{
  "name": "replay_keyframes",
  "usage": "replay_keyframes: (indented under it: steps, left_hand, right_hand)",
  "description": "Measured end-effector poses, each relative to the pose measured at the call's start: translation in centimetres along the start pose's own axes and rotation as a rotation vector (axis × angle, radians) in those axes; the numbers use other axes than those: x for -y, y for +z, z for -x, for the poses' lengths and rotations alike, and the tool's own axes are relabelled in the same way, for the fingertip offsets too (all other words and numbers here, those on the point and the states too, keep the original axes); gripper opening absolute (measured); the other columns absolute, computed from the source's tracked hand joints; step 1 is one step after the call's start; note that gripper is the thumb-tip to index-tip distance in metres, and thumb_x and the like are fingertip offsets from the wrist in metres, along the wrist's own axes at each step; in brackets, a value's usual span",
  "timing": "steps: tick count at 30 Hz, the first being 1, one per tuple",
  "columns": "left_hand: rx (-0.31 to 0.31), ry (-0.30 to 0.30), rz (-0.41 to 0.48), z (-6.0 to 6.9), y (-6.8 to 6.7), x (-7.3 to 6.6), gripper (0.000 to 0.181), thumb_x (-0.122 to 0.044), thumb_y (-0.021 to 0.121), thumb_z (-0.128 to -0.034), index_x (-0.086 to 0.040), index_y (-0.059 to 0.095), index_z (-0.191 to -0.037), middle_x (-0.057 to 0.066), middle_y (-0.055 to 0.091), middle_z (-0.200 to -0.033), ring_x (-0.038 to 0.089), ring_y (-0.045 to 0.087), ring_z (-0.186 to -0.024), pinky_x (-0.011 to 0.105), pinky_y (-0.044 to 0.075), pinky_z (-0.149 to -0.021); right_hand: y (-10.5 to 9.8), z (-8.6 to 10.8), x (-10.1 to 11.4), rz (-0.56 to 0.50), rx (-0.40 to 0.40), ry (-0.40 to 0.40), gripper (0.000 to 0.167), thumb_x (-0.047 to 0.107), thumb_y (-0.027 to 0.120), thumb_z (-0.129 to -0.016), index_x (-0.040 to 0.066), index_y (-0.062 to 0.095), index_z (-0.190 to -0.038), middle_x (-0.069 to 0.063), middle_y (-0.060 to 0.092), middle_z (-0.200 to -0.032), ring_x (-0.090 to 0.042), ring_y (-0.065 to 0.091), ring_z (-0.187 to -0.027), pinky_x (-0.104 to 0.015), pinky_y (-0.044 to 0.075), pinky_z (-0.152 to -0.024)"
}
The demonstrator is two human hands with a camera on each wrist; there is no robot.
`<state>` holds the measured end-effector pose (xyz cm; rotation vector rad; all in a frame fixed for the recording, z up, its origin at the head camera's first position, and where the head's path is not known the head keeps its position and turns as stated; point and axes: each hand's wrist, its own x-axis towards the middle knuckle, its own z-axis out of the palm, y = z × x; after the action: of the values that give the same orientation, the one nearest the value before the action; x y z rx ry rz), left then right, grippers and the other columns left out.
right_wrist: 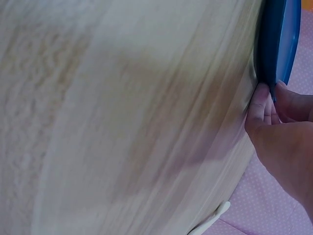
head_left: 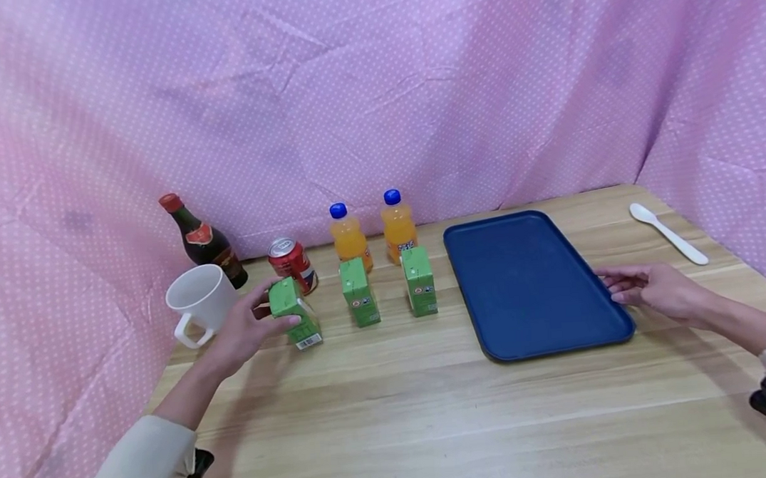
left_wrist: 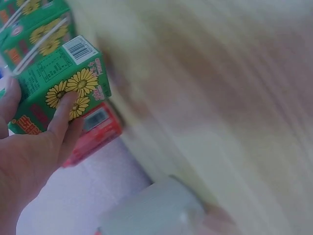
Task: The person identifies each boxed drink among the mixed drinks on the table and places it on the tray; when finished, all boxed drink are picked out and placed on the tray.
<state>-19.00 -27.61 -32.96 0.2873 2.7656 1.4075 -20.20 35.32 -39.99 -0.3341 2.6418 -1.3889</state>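
Observation:
My left hand (head_left: 242,332) holds a green drink carton (head_left: 296,314) between thumb and fingers, at the left of the table. In the left wrist view, yellow flowers and a barcode show on this juice box (left_wrist: 68,85), with fingers across its side. Two matching cartons stand upright to its right, one in the middle (head_left: 360,297) and one farther right (head_left: 420,284). At the right, my right hand (head_left: 664,294) pinches the side rim of a dark blue tray (head_left: 533,289). The right wrist view has the thumb at the rim and fingers against the tray's outer side (right_wrist: 269,49).
Behind the cartons are a red soda can (head_left: 292,264) and two orange drink bottles (head_left: 349,237) (head_left: 398,227). A white mug (head_left: 199,297) and a dark bottle (head_left: 206,239) stand far left. Right of the tray lies a white spoon (head_left: 672,237). Pink dotted cloth (head_left: 376,89) hangs behind.

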Motion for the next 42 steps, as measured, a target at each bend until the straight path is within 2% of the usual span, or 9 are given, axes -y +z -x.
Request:
replay_keyframes:
  steps: [3,7,15,18,22,25,32,37,42]
  left_hand:
    - [-0.014,0.015,-0.028,-0.1,-0.9,-1.4,0.069,-0.022,0.078,-0.0823,-0.016,0.043,-0.142,0.021,0.055,-0.121,0.036,0.058,-0.107,0.028,0.053,-0.079]
    - [-0.035,-0.008,-0.064,-0.4,-2.3,-4.0,0.067,-0.026,0.077,-0.0831,-0.018,0.043,-0.140,0.018,0.055,-0.121,0.032,0.059,-0.106,0.026,0.053,-0.077]
    - [-0.056,0.022,-0.148,-1.1,-4.1,-8.1,0.069,-0.033,0.075,-0.0842,-0.016,0.042,-0.143,0.015,0.058,-0.121,0.027,0.058,-0.105,0.019,0.051,-0.076]
    - [-0.057,0.001,-0.144,-1.5,-4.2,-9.4,0.071,-0.035,0.075,-0.0842,-0.017,0.040,-0.144,0.015,0.056,-0.124,0.026,0.057,-0.109,0.024,0.052,-0.079]
    - [-0.044,-0.009,-0.125,-2.3,-4.2,-11.3,0.073,-0.036,0.074,-0.0846,-0.020,0.038,-0.146,0.015,0.052,-0.131,0.029,0.054,-0.117,0.039,0.051,-0.090]
    - [-0.018,-0.011,-0.087,-3.0,-3.8,-12.9,0.072,-0.034,0.074,-0.0850,-0.023,0.038,-0.146,0.014,0.050,-0.133,0.030,0.053,-0.118,0.045,0.049,-0.093]
    - [-0.008,0.010,-0.022,-5.6,-1.2,-16.6,0.064,-0.028,0.076,-0.0841,-0.026,0.045,-0.140,0.010,0.055,-0.126,0.025,0.059,-0.108,0.036,0.054,-0.083]
    - [0.051,0.042,0.107,-7.4,1.2,-18.5,0.060,-0.017,0.074,-0.0854,-0.022,0.047,-0.138,0.013,0.056,-0.120,0.027,0.062,-0.103,0.036,0.056,-0.082]
    - [0.093,0.060,0.162,-8.4,2.8,-20.1,0.055,-0.016,0.075,-0.0846,-0.022,0.050,-0.133,0.011,0.056,-0.118,0.026,0.063,-0.101,0.036,0.056,-0.083]
  right_hand:
    - [0.0,0.0,0.0,-0.023,-0.001,0.000,0.051,-0.006,0.063,-0.088,-0.021,0.041,-0.131,0.011,0.064,-0.102,0.002,0.060,-0.087,-0.017,0.052,-0.071]
    - [0.0,-0.1,0.0,-0.028,-0.001,0.001,0.052,-0.006,0.064,-0.087,-0.021,0.041,-0.132,0.011,0.064,-0.102,0.002,0.060,-0.087,-0.017,0.052,-0.071]
    - [0.0,0.0,0.0,-0.011,0.010,0.023,0.054,-0.005,0.064,-0.087,-0.020,0.039,-0.134,-0.007,0.065,-0.109,0.002,0.059,-0.088,-0.019,0.053,-0.072]
    - [0.0,0.0,0.1,-0.010,0.016,0.030,0.054,-0.006,0.063,-0.088,-0.020,0.039,-0.134,-0.014,0.064,-0.111,0.002,0.059,-0.088,-0.020,0.054,-0.072]
    - [0.0,0.0,0.2,-0.010,0.020,0.033,0.054,-0.007,0.062,-0.088,-0.021,0.038,-0.134,-0.021,0.062,-0.113,0.002,0.060,-0.088,-0.020,0.054,-0.072]
    - [0.1,0.0,0.4,-0.003,0.023,0.030,0.053,-0.007,0.062,-0.088,-0.020,0.039,-0.134,-0.027,0.060,-0.115,0.002,0.059,-0.088,-0.020,0.054,-0.073]
    - [0.1,-0.1,0.5,0.016,0.009,0.020,0.051,-0.008,0.061,-0.088,-0.019,0.041,-0.133,-0.028,0.060,-0.115,0.003,0.059,-0.088,-0.019,0.053,-0.072]
    - [0.2,0.0,0.6,0.004,0.016,0.027,0.052,-0.008,0.061,-0.088,-0.019,0.040,-0.134,-0.030,0.058,-0.116,0.003,0.059,-0.088,-0.020,0.053,-0.072]
    - [0.1,0.1,0.7,0.006,0.012,0.034,0.052,-0.008,0.061,-0.087,-0.019,0.040,-0.134,-0.030,0.058,-0.116,0.003,0.059,-0.088,-0.020,0.053,-0.072]
